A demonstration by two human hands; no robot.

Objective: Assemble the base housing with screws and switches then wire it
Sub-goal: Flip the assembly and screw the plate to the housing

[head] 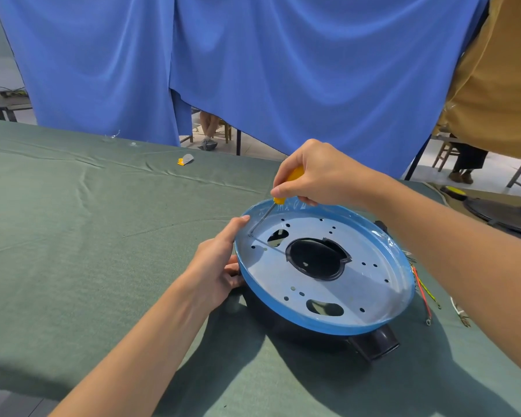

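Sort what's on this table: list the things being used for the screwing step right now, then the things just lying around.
In use:
- base housing, steadied at its rim by the left hand
- yellow-handled screwdriver, held by the right hand, tip at a hole near the rim

Lying about:
- loose wires right of the housing
- small yellow-and-grey piece farther back on the cloth
- dark round part at far right

Probably a workshop: cloth-covered bench [73, 236], loose wires [423, 291]

I see two bare forearms coming in from the bottom edge, no sleeves anywhere along them. The left hand [215, 266] wears no glove, ring or watch. The right hand [316, 176] is bare too, wrist uncovered, short plain nails showing on the fingers.
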